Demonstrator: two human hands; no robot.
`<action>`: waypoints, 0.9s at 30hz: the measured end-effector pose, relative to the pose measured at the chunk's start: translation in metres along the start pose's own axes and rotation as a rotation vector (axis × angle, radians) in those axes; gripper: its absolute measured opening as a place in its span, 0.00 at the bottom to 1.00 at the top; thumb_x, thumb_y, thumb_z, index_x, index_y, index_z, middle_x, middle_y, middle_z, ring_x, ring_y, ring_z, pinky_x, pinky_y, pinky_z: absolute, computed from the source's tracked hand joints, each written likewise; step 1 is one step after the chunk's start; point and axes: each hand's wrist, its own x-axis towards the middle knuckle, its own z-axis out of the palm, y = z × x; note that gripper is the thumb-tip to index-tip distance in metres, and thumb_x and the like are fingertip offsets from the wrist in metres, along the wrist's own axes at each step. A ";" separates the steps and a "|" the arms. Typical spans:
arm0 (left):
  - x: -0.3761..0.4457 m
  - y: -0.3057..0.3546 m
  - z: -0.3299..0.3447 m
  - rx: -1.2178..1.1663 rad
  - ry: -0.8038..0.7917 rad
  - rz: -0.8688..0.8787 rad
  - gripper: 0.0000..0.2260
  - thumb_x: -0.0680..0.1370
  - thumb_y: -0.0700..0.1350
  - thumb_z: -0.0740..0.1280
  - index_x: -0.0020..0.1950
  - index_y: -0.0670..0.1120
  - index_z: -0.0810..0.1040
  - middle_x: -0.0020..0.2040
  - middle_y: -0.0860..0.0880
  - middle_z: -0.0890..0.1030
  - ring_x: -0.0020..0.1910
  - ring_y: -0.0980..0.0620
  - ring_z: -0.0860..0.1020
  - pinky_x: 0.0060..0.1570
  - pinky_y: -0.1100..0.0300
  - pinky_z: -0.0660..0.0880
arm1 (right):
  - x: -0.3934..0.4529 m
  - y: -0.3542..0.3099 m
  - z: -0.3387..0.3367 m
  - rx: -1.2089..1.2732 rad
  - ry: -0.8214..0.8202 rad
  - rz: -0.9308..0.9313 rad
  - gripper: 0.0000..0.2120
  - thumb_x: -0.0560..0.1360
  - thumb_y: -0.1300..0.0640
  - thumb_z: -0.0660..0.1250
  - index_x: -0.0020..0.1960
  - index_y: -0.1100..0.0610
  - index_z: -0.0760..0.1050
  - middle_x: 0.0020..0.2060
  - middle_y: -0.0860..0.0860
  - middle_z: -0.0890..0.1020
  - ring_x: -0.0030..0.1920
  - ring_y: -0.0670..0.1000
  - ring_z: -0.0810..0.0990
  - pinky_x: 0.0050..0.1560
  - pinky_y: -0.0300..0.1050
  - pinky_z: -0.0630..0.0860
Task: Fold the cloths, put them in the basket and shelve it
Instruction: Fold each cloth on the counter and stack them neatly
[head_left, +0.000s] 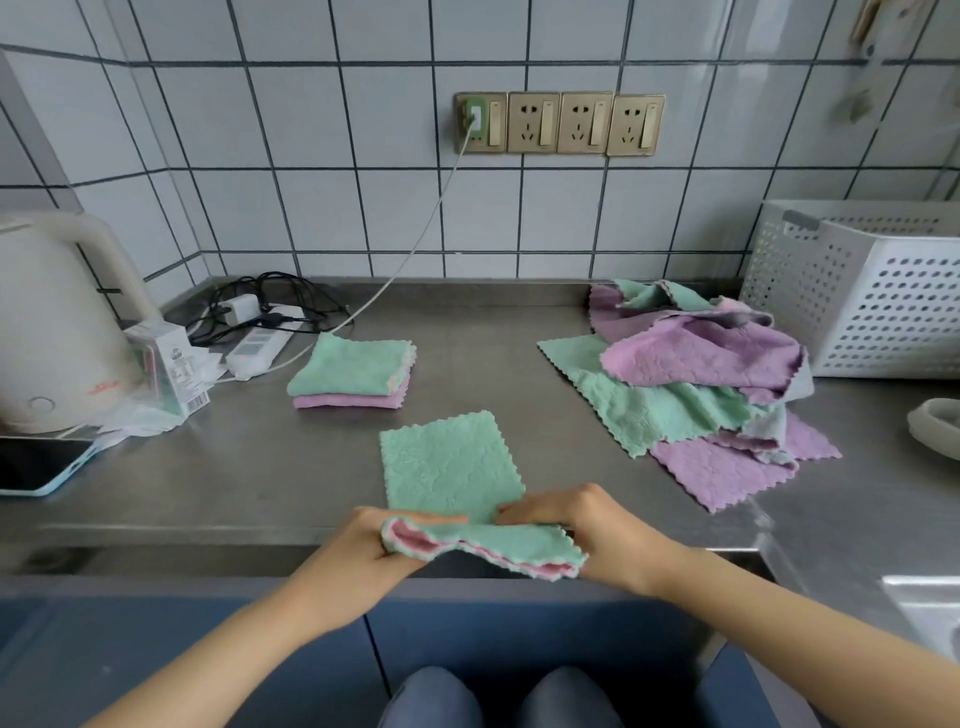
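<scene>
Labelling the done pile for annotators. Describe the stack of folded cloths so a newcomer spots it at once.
On the steel counter, look below the row of wall sockets, just right of the white power strip. The stack of folded cloths sits there: a green one on top of a purple one. Unlike the loose heap of cloths by the white perforated basket, it is squared and neat, and neither hand touches it.

Person, head view. We record two bare forearms, uncovered from the lower frame corners to the wrists, with no sleeve edge in sight. We note the left hand and the right hand, both bare of rings, watch and gloves. We list two knees at the bottom centre, clad in blue-grey denim-like trousers.
</scene>
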 end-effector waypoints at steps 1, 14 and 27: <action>-0.004 -0.001 -0.002 -0.003 0.026 -0.004 0.12 0.78 0.49 0.65 0.60 0.61 0.79 0.57 0.63 0.81 0.59 0.63 0.77 0.60 0.66 0.72 | 0.002 0.001 0.001 -0.001 0.031 0.003 0.15 0.73 0.66 0.67 0.57 0.56 0.81 0.51 0.49 0.85 0.51 0.45 0.83 0.49 0.46 0.77; 0.044 -0.008 -0.018 -0.539 0.438 -0.563 0.05 0.76 0.41 0.69 0.51 0.43 0.79 0.41 0.48 0.86 0.38 0.52 0.85 0.29 0.59 0.79 | 0.094 0.026 0.009 0.062 0.177 0.734 0.25 0.76 0.44 0.62 0.28 0.55 0.58 0.22 0.49 0.63 0.25 0.51 0.64 0.27 0.42 0.61; 0.080 -0.023 -0.029 0.217 0.548 -0.500 0.10 0.79 0.44 0.61 0.42 0.40 0.66 0.35 0.47 0.69 0.38 0.44 0.69 0.36 0.54 0.62 | 0.120 0.024 0.021 -0.252 0.110 0.899 0.09 0.81 0.57 0.51 0.54 0.61 0.66 0.50 0.58 0.77 0.44 0.58 0.74 0.41 0.48 0.68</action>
